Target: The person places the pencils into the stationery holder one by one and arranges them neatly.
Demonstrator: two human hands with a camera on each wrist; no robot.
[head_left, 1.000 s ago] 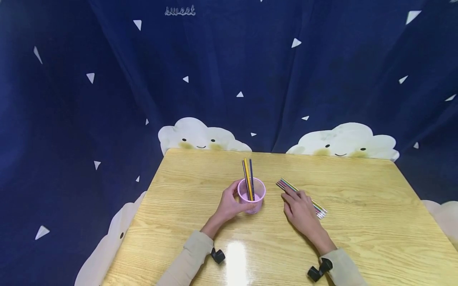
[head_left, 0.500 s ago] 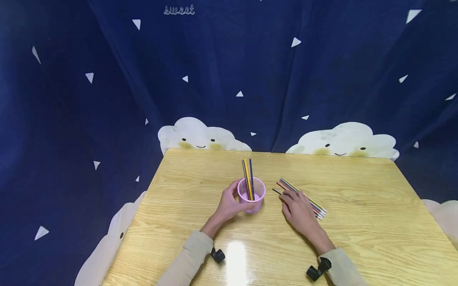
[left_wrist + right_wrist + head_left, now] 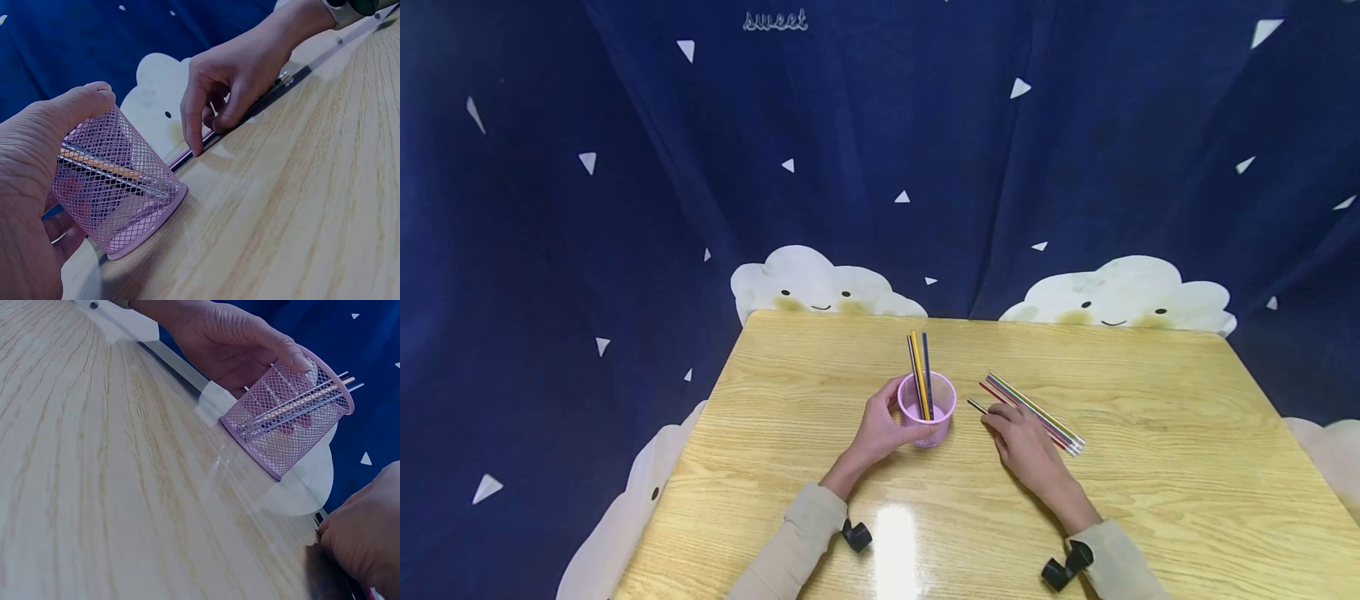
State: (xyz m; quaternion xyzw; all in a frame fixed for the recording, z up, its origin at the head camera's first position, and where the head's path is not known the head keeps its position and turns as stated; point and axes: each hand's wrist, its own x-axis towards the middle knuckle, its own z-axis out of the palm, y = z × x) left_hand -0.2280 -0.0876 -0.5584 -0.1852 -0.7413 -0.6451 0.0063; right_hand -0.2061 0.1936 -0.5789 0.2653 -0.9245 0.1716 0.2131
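Light wood-grain table, glossy top with a bright glare spot near the front edge. Dark blue curtain hangs behind and around it, folds visible, printed with small white triangles and the word "sweet" at the top. Smiling white clouds run along the curtain's lower part.

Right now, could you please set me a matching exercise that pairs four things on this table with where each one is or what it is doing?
Things:
1. left hand
2. right hand
3. pink mesh cup
4. row of loose pencils

States:
A. lies flat on the wooden table, right of the cup
B. holds three pencils standing in it
C. grips the cup's side
D. pinches one dark pencil on the tabletop

Pairs: 1-C, 2-D, 3-B, 4-A
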